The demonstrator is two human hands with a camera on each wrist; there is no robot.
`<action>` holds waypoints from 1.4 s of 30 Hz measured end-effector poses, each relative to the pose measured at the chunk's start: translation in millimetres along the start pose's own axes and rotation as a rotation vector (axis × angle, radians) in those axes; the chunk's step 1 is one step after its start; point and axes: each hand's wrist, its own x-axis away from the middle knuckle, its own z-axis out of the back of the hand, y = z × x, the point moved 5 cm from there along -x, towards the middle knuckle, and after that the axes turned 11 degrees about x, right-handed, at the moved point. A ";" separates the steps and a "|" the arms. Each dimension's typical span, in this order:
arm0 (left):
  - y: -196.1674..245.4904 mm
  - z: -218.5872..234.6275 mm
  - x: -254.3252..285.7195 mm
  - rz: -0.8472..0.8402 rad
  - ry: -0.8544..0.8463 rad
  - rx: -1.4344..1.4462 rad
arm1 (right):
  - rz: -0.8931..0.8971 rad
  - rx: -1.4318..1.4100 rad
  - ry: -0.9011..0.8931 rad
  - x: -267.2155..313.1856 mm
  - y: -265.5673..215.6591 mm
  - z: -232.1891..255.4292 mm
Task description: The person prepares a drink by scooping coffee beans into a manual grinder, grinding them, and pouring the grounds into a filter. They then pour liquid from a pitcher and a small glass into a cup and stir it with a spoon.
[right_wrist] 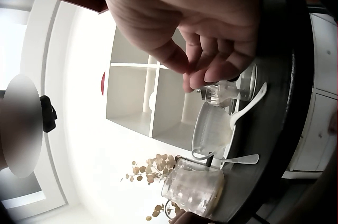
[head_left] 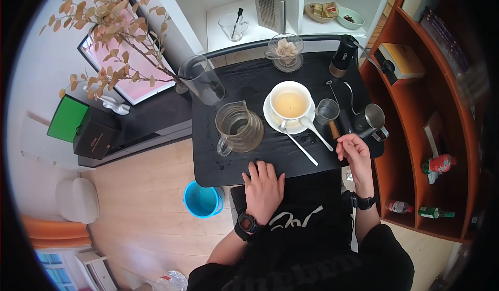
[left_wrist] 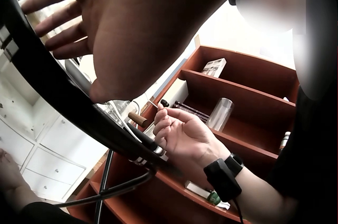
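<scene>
My left hand [head_left: 264, 189] lies at the front edge of the black table [head_left: 291, 172], fingers extended onto its top. My right hand [head_left: 356, 153] is raised over the front right part, its fingers loosely bent and nothing visible in them. Closest to it are a small glass cup with a wooden handle [head_left: 333, 130] and a steel pitcher [head_left: 373, 118]. Left of these, a white cup [head_left: 291, 89] of pale yellow liquid stands on a saucer [head_left: 269, 113], with a white spoon [head_left: 318, 135] and another long-handled spoon [head_left: 301, 148] leaning there. A ribbed glass jug [head_left: 252, 135] stands before my left hand.
Toward the back are a glass dripper with a paper filter [head_left: 286, 49], a black hand grinder [head_left: 343, 52] and a tall glass vessel [head_left: 202, 78]. A thin whisk [head_left: 332, 91] lies near the grinder. A brown shelf [head_left: 410, 161] borders the right; a blue bucket [head_left: 201, 213] stands below left.
</scene>
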 end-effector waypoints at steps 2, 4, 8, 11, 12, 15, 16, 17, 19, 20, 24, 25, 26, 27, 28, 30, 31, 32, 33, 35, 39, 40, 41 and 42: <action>-0.7 -0.8 0.0 0.002 0.010 -0.009 | 0.048 0.167 0.003 -0.9 -8.8 -5.4; 0.0 -2.2 0.7 0.011 0.005 -0.011 | 0.109 0.304 -0.001 -1.6 -19.1 -10.0; -0.5 -3.6 -1.4 0.033 -0.018 -0.008 | 0.318 0.522 -0.025 -16.8 -47.6 -24.0; -1.3 -5.6 -0.4 0.045 -0.031 -0.022 | 0.474 0.686 -0.064 -35.9 -73.4 -38.1; -1.5 -5.8 -0.6 0.042 -0.036 -0.033 | 0.515 0.689 -0.051 -40.2 -84.7 -50.8; -2.0 -5.5 0.1 0.049 -0.011 -0.025 | 0.620 0.695 -0.083 -61.4 -101.9 -72.4; -2.2 -5.8 0.3 0.055 -0.008 -0.020 | 0.645 0.712 -0.092 -68.3 -108.1 -81.8; -2.5 -5.7 -0.2 0.062 -0.005 -0.015 | 0.669 0.729 -0.100 -75.3 -113.3 -88.2; -2.0 -5.6 2.5 0.072 0.009 -0.004 | 0.644 0.813 -0.169 -92.0 -114.6 -95.4; -2.0 -5.4 3.8 0.072 0.023 0.000 | 0.678 0.881 -0.197 -100.0 -115.8 -99.6; -6.9 1.0 8.0 0.048 0.084 0.090 | 0.667 1.188 -0.289 -116.5 -103.5 -104.4; -9.7 1.4 8.9 0.050 0.089 0.129 | 0.659 1.241 -0.307 -118.4 -99.9 -104.7; -12.7 1.2 10.4 0.052 0.091 0.168 | 0.651 1.250 -0.322 -119.7 -97.5 -105.0; -14.5 0.9 12.0 0.053 0.090 0.207 | 0.640 1.258 -0.339 -120.6 -94.4 -105.9; -14.3 2.1 12.7 0.042 0.105 0.205 | 0.626 1.264 -0.355 -121.0 -90.6 -106.7; -13.0 5.1 13.5 0.019 0.134 0.197 | 0.572 1.263 -0.396 -123.4 -84.9 -108.9; -12.3 5.2 14.5 0.011 0.130 0.190 | 0.549 1.262 -0.416 -125.4 -82.4 -109.9; -11.4 5.0 16.0 0.003 0.128 0.183 | 0.546 1.257 -0.427 -127.3 -79.0 -110.2; -10.9 4.7 17.3 -0.003 0.125 0.176 | 0.549 1.264 -0.429 -128.7 -76.9 -110.9; -9.9 4.3 19.2 -0.012 0.109 0.150 | 0.553 1.280 -0.434 -130.1 -73.0 -111.8; -8.9 1.1 18.8 0.000 0.091 0.137 | 0.537 1.250 -0.422 -131.5 -70.6 -111.0; -7.9 1.1 17.6 0.008 0.085 0.138 | 0.536 1.242 -0.423 -131.9 -70.4 -110.5; -6.3 2.6 16.3 0.015 0.078 0.140 | 0.535 1.233 -0.423 -131.7 -69.3 -110.0; -4.9 4.7 14.5 0.021 0.072 0.141 | 0.539 1.231 -0.420 -131.4 -68.1 -109.4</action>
